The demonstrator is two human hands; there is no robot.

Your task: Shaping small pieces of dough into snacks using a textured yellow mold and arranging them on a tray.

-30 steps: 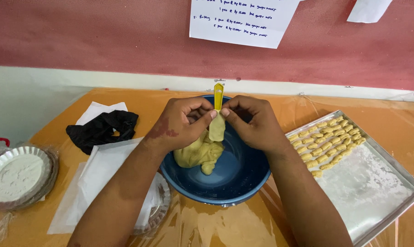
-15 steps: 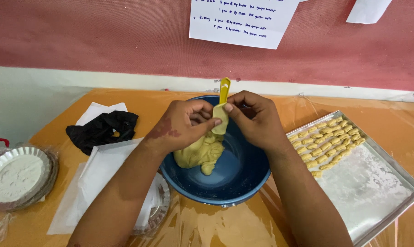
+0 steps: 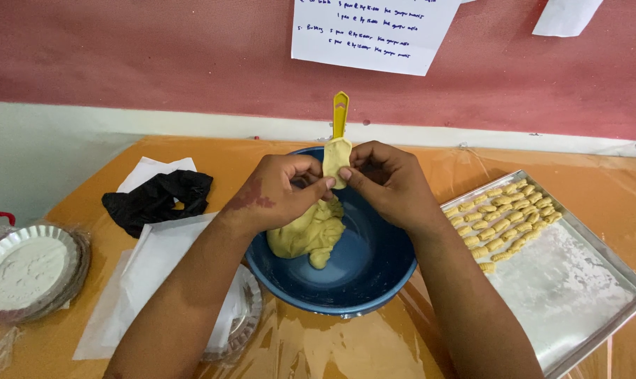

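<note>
From the head camera, looking down over an orange table covered in clear plastic film (image 3: 346, 344), the person's left hand (image 3: 279, 193) and right hand (image 3: 388, 182) meet above a blue bowl (image 3: 374, 274). Between them stands a yellow comb-like tool (image 3: 339, 123), its handle upright and pointing toward the wall, with a small flat piece of dough (image 3: 335, 160) pressed against its lower part. The left thumb and fingers are pinched together on the left edge of that piece, and the right thumb and forefinger are closed on its right edge and on the tool behind it, so both hands grip the same small lump. Below the hands, inside the bowl and leaning toward its left wall, sits the larger mass of pale yellow dough (image 3: 307, 235). To the right of the bowl, well apart from the hands, a metal baking tray (image 3: 578, 295) lies at an angle; rows of small shaped dough pieces (image 3: 504, 214) fill its far corner, and the rest looks dusted with flour. To the left lie a black cloth (image 3: 156, 200), white paper sheets (image 3: 163, 260), and a fluted foil dish of white flour (image 3: 23, 270) near the table's left edge. A white handwritten sheet (image 3: 374, 31) hangs on the red wall.
</note>
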